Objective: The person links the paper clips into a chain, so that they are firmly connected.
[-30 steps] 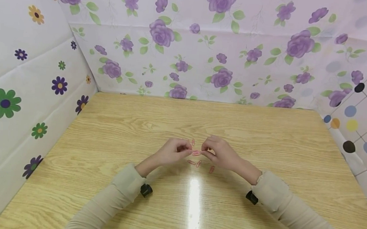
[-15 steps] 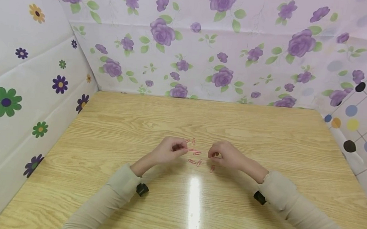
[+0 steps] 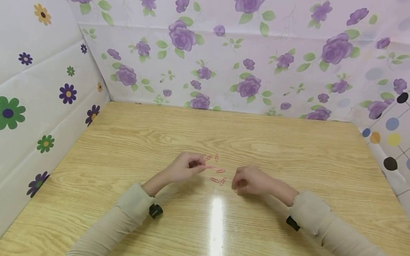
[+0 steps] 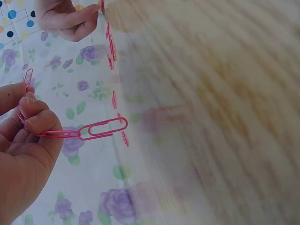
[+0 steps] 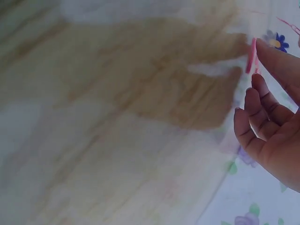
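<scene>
My left hand pinches a short chain of linked pink paper clips. One end juts out past the fingers toward the right, and another clip of it pokes up above the thumb in the left wrist view. To the right, my right hand reaches down to the tabletop. Its thumb and a fingertip close on a single pink paper clip, mostly hidden behind the fingers in the head view. Between the hands lie several loose pink clips, among them one clip in the middle.
Nearer the front are two loose clips, a flat-lying clip and a slanted clip. Behind the left fingertips sits an upright clip. The wooden table is bounded by flowered cloth at the back and sides.
The hands have drawn apart. My left hand moved left with the clip chain; my right hand moved right and toward the front, down to the clip lying there.
</scene>
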Demonstrator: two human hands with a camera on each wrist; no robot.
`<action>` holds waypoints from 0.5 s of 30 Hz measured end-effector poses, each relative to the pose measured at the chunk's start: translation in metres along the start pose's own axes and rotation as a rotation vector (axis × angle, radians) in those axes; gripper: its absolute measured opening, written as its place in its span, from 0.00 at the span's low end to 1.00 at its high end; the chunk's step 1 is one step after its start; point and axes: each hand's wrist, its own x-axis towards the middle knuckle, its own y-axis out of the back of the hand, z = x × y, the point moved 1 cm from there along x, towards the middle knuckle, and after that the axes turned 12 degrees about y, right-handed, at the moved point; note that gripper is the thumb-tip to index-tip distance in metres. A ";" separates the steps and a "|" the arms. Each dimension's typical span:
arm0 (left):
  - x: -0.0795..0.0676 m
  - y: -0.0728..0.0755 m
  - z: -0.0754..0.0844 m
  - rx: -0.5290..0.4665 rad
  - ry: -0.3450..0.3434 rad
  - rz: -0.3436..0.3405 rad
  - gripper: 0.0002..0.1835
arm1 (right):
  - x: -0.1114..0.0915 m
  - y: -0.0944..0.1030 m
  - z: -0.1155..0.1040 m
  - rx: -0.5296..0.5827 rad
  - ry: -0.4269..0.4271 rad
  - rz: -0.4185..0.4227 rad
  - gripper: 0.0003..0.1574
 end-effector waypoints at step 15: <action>-0.010 0.008 0.021 -0.004 0.041 -0.025 0.06 | -0.004 -0.003 0.000 0.014 -0.064 -0.059 0.06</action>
